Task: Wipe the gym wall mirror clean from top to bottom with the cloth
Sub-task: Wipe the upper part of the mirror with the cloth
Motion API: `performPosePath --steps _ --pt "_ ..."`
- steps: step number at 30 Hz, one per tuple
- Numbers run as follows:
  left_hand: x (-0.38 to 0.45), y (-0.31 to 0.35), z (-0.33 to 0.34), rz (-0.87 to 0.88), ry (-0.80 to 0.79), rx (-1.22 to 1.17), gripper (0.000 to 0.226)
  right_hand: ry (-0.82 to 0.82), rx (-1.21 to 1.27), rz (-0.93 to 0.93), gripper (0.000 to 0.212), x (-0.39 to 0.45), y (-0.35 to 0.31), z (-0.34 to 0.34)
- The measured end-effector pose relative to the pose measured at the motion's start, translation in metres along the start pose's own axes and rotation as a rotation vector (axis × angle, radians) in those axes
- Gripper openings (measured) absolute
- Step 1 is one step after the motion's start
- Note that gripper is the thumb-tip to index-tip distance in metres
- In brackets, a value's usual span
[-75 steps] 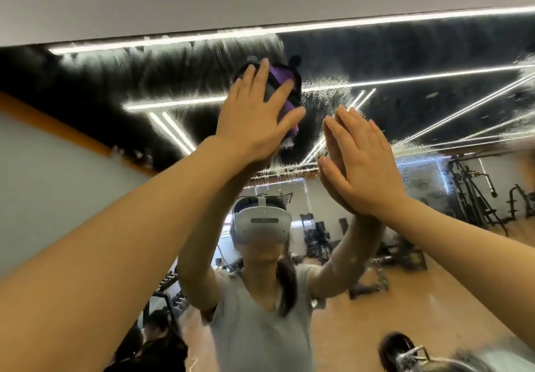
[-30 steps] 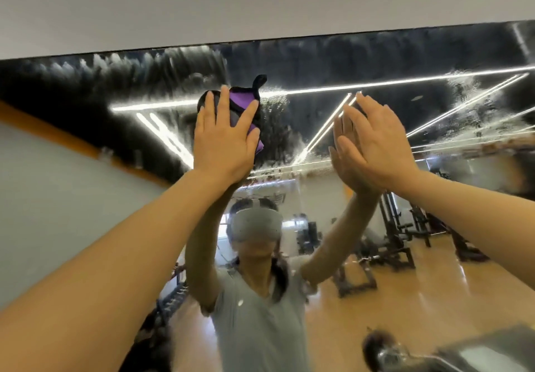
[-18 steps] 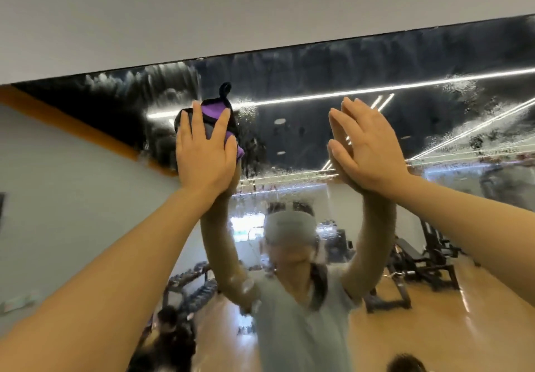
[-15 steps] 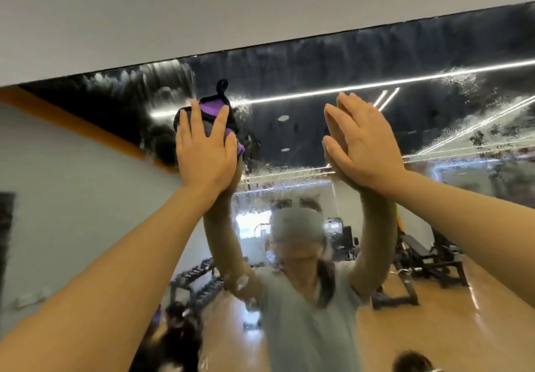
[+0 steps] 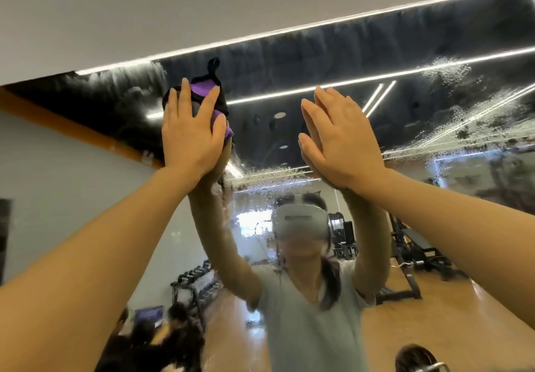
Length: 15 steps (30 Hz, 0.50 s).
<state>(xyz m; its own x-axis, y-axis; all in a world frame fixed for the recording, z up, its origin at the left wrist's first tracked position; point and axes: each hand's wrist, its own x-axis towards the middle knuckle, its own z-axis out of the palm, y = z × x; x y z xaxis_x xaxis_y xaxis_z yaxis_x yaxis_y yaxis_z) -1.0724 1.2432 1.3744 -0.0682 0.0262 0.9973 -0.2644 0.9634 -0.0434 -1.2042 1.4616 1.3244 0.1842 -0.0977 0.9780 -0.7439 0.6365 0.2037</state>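
Nearest the camera, two bare forearms reach up and forward. The left hand (image 5: 192, 137) lies with straight fingers spread over the cloth (image 5: 207, 94), pressing it flat against the mirror (image 5: 333, 62) rather than clutching it. The right hand (image 5: 341, 143) is released, fingers straight and together, palm against the glass just beside the left and holding nothing.

The cloth is a small purple and black bundle, sandwiched between the left palm and the glass near the mirror's top edge, with a black loop sticking up above the fingertips. It looks soft and light, so it should fold to the palm and slide easily; a flat, spread hand over its middle seems the best hold, since pinching one corner would likely let the rest bunch or flop.

The mirror itself is rigid and, judging by the droplets and streaks across its upper band, wet and slippery, so steady pressure matters. Beyond, the glass reflects the person, ceiling light strips (image 5: 347, 82) and weight benches (image 5: 417, 253) on a wooden floor.
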Motion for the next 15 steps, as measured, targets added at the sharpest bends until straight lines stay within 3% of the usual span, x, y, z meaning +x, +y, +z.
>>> performPosePath --steps 9,15 --pt "-0.033 0.007 0.006 -0.033 0.035 -0.004 0.060 0.008 -0.022 -0.002 0.062 0.000 0.001 0.003" --pt "0.006 -0.005 -0.001 -0.054 -0.002 0.013 0.054 0.015 -0.045 -0.006 0.061 0.000 0.002 0.004"
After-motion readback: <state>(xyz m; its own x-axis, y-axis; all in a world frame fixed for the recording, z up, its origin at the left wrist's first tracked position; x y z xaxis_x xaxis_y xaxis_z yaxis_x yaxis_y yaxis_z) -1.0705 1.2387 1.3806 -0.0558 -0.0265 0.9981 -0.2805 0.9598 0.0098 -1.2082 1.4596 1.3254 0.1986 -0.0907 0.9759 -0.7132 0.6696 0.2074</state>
